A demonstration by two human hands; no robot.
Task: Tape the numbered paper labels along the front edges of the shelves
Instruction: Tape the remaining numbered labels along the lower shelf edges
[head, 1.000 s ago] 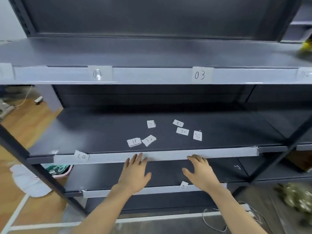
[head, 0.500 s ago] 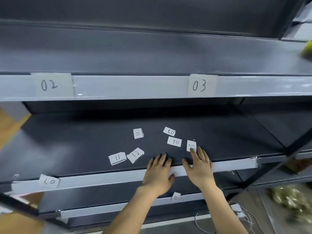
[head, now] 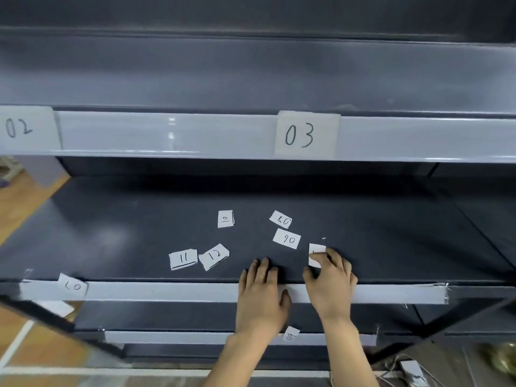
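Several loose paper labels lie on the dark middle shelf (head: 111, 238): "11" (head: 183, 258), "12" (head: 214, 256), "10" (head: 225, 219), "08" (head: 281, 219) and "06" (head: 287, 238). My right hand (head: 329, 277) has its fingertips on another label (head: 316, 254), pinching its edge. My left hand (head: 261, 294) rests flat, fingers apart, over the shelf's pale front edge strip (head: 167, 291). Labels "02" (head: 22, 128) and "03" (head: 305, 134) are fixed on the upper shelf edge, "07" (head: 72, 286) on the middle edge, "09" (head: 290, 334) on the lower edge.
A dark upright post (head: 55, 322) crosses at lower left. Wooden floor (head: 42, 356) shows at left. Cables and a small adapter (head: 410, 368) lie on the floor at lower right, beside a blurred greenish object (head: 502, 358).
Both hands have moved up from the shelf's front edge onto the shelf surface. My right hand has reached the rightmost label and its fingers now cover it. My view has come closer.
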